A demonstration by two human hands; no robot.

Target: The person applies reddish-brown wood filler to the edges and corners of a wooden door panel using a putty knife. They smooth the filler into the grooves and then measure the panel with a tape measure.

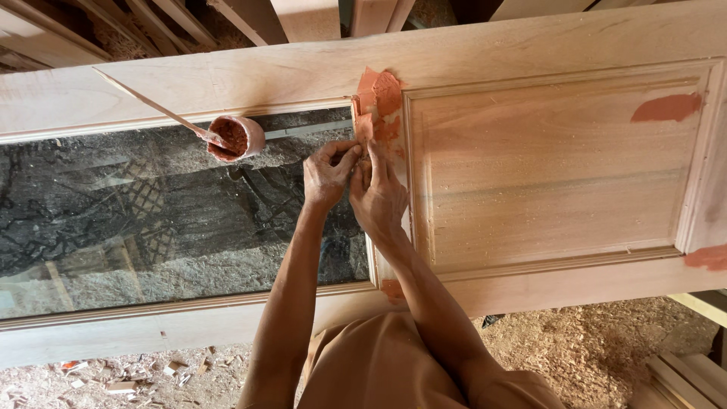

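Pale, unfinished wood makes up the large door that lies flat across the whole view, one long rail at the far side and another at the near side. Its right part is a raised panel set inside a moulded frame; its left part is an opening fitted with a dark glass pane that shows blurred shapes below. Reddish-brown filler paste is smeared thickly at the upper left corner of the panel frame, with smaller patches at the upper right corner, the right edge and the near rail. Sawdust and wood chips cover the floor beneath.

Both hands meet on the upright strip between glass and panel, just below the big smear. The left hand has its fingers curled and pinched narrowly together at the strip's edge; the right hand lies flatter against the wood, fingers pointing up towards the paste. Whether either one holds a tool, I cannot tell.

A small round cup of the same paste rests on the glass near the far rail, a thin wooden stick leaning out of it.
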